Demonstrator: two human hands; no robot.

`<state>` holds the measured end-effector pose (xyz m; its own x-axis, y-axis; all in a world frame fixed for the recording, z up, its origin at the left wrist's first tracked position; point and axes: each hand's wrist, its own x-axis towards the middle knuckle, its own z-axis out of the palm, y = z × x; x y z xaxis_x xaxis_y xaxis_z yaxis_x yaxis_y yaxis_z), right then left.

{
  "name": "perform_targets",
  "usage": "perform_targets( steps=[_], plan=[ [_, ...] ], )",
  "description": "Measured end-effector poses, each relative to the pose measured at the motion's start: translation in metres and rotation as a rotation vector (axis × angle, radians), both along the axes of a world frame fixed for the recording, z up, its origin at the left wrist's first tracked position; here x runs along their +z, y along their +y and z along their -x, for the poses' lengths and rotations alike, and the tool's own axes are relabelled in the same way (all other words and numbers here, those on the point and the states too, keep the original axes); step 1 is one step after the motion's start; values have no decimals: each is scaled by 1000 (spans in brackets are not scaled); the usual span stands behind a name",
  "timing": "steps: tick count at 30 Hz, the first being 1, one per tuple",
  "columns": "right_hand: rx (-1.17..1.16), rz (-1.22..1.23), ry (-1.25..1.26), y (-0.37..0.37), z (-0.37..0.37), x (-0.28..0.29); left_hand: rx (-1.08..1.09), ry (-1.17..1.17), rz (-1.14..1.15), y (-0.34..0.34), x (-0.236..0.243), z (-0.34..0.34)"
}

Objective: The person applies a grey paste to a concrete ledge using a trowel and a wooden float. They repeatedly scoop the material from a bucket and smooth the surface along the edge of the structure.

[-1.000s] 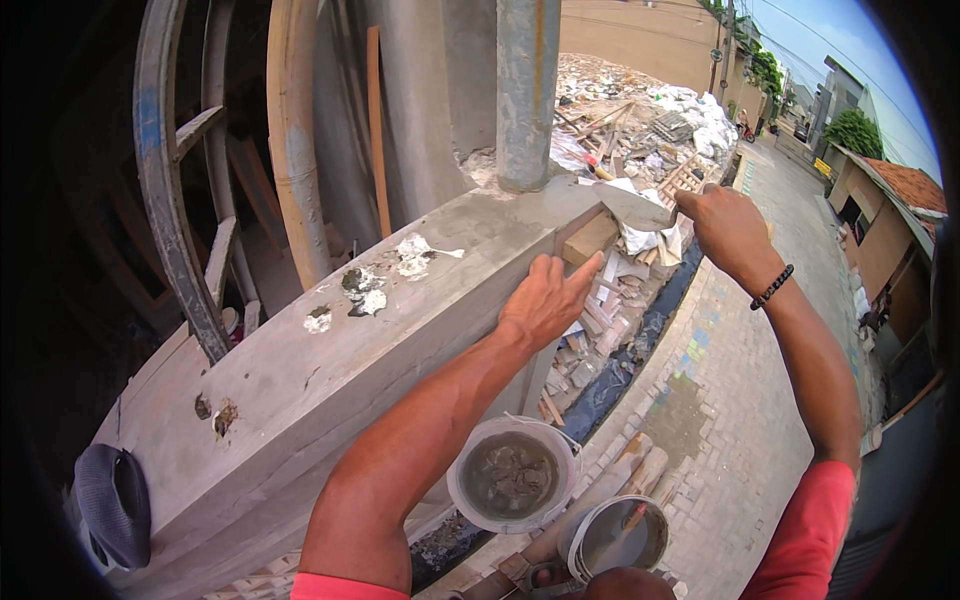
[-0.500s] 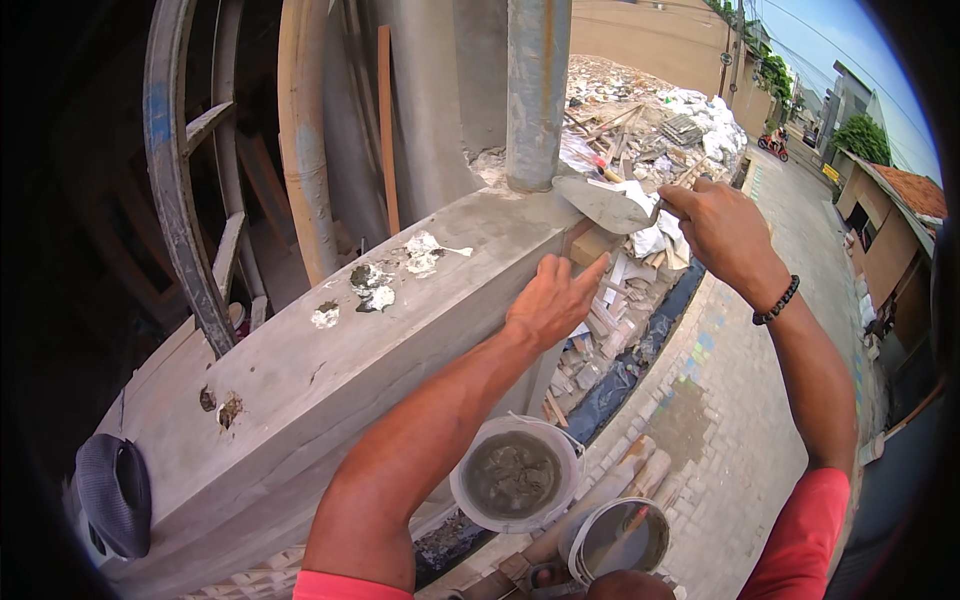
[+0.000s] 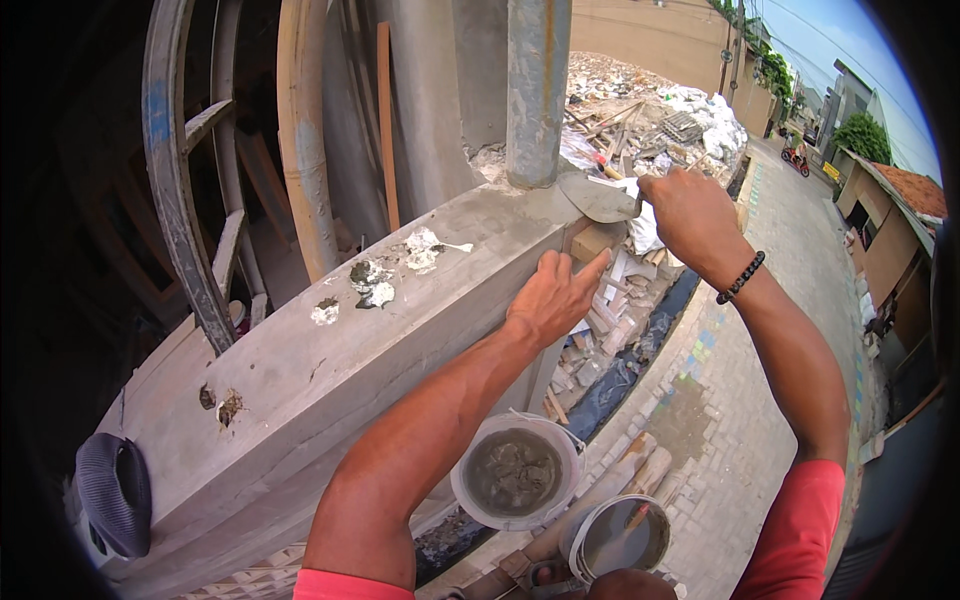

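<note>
In my right hand (image 3: 690, 215) is the handle of a pointed trowel (image 3: 598, 200), closed in my fingers. Its metal blade lies flat over the far outer corner of the grey plastered wall top (image 3: 400, 270), close to the foot of a metal post (image 3: 532, 110). My left hand (image 3: 550, 295) is at the wall's outer side, just below that corner. Its fingers press against a light brown piece of wood (image 3: 595, 242) set at the wall's end; the fingertips' hold is partly hidden. Wet-looking grey mortar covers the wall top beside the blade.
White and dark splotches (image 3: 372, 285) mark the wall top. A knit cap (image 3: 112, 495) rests at its near left end. Below hang or stand a mortar bucket (image 3: 515, 470) and another bucket (image 3: 625, 535). A ladder (image 3: 180, 150) leans left. Rubble (image 3: 650, 120) lies beyond, beside a paved lane (image 3: 760, 330).
My right hand has moved slightly left and down, and the trowel blade has shifted a little inward over the wall corner. My left hand stays in place. A distant motorbike has come nearer.
</note>
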<state>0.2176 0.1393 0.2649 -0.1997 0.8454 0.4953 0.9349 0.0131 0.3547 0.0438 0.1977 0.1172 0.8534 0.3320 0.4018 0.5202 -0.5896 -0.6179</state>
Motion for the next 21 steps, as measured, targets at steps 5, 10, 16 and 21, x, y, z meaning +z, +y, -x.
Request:
perform_targets(
  steps=[5, 10, 16, 21],
  plan=[
    [1, -35, -27, 7, -11, -6, -11, -18, 8, 2, -2, -1],
    [-73, -7, -40, 1, -39, -13, -12, -35, -7, 3, -3, -1],
    [-310, 32, -29, -23, -80, -2, -11, -37, -1, 1, -3, -4],
    [-192, -13, 103, -39, -56, 8, 17, -2, -17, 3, -4, 1]
  ],
)
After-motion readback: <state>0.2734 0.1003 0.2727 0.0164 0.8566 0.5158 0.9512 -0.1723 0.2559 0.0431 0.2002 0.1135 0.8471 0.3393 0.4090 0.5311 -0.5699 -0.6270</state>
